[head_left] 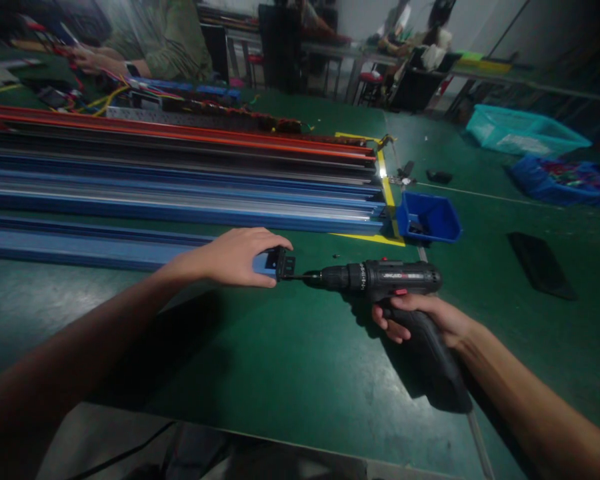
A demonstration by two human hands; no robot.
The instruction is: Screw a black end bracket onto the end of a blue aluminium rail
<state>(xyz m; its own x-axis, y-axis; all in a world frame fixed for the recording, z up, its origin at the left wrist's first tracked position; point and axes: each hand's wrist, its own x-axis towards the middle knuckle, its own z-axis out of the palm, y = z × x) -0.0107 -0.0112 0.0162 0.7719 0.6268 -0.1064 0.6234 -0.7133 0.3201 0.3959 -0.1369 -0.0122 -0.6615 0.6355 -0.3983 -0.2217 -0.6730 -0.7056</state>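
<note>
My left hand (240, 257) is closed over the near end of a long blue rail (80, 245) that lies on the green table (290, 360). A black end cap (281, 263) sits on that end of the rail, just past my fingers. My right hand (420, 320) grips the handle of a black cordless drill (390, 280). The drill lies level and points left, and its bit touches the black end cap.
Several long blue, grey and orange rails (180, 180) are stacked behind. A small blue bin (427, 219) stands at their right end, by yellow tape. A black pad (540, 263) lies to the right. Teal and blue trays (523, 130) sit far right. Another person (155, 40) works at the back left.
</note>
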